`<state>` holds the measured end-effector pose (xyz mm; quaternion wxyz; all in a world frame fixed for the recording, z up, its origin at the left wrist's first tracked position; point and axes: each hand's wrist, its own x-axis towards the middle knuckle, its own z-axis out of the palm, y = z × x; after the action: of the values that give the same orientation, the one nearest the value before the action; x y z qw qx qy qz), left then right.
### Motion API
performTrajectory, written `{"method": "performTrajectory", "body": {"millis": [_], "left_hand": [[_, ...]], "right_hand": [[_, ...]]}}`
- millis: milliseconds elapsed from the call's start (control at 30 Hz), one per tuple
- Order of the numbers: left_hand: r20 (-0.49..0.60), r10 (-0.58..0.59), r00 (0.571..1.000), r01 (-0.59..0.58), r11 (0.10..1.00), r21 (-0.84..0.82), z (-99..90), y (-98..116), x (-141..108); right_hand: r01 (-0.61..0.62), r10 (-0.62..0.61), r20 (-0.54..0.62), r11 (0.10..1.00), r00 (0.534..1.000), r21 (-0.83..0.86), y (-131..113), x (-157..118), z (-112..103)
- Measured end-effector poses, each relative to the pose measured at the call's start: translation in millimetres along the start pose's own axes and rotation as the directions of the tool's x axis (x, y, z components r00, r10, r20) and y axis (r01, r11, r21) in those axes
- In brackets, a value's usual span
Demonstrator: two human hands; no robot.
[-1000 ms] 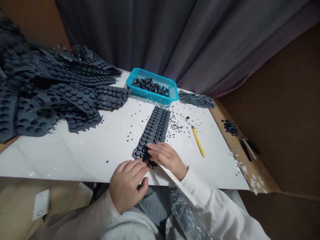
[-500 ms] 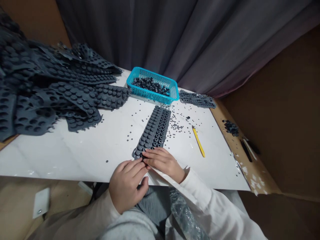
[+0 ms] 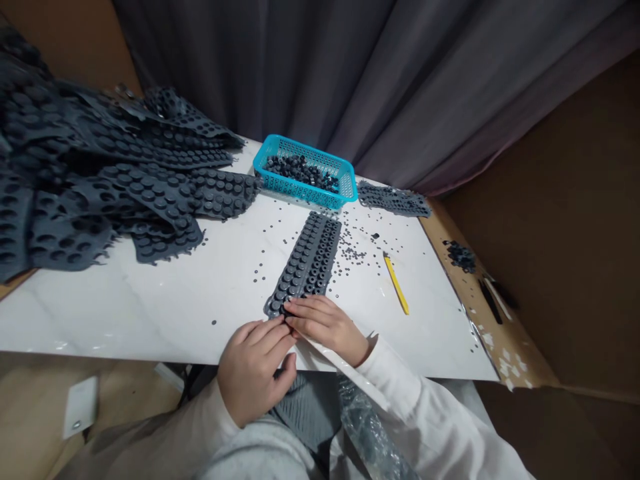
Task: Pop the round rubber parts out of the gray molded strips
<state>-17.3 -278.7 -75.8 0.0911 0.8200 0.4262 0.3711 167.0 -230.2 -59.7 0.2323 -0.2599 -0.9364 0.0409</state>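
Note:
A dark grey rubber sheet [image 3: 305, 260] lies lengthwise on the white tabletop, with raised round studs on one side and ring-shaped, hollow-looking plugs on the other. At its near end, my right hand [image 3: 327, 325] has its fingers closed over the edge, thumb hidden underneath. My left hand [image 3: 257, 367] meets it there, fingers together and bent onto the sheet's near corner, its thumb lower and apart. The fingertips of both hands nearly touch, and whatever small part lies between them is hidden. Small dark discs [image 3: 353, 253] are scattered beside the sheet.
A blue basket [image 3: 306, 195] of small black parts stands behind. Rubber sheets [image 3: 145, 183] are heaped at left; another sheet [image 3: 395, 199] lies back right. A yellow craft knife [image 3: 397, 285] is on the right. A pile of black bits [image 3: 460, 257] sits on the cardboard edge.

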Motion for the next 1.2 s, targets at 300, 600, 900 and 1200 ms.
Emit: {"method": "performTrajectory", "body": {"millis": [300,600,900,1200], "left_hand": [[0.013,-0.002,1.0,0.002,1.0,0.004,-1.4,0.9,1.8],[0.009,-0.003,1.0,0.003,1.0,-0.001,-0.7,0.8,1.7],[0.015,-0.008,1.0,0.008,1.0,0.006,-0.8,0.5,1.5],[-0.004,-0.01,1.0,0.01,1.0,0.006,-1.4,1.2,3.6]], "right_hand": [[0.045,-0.051,-0.044,0.993,0.998,-0.112,1.6,6.0,-0.2],[-0.154,0.196,-0.206,0.966,0.959,0.206,5.7,3.9,-0.3],[-0.18,0.216,-0.134,0.955,0.967,0.237,1.3,5.3,1.6],[-0.085,0.084,-0.047,0.996,0.995,-0.026,6.1,5.5,1.0]]}}
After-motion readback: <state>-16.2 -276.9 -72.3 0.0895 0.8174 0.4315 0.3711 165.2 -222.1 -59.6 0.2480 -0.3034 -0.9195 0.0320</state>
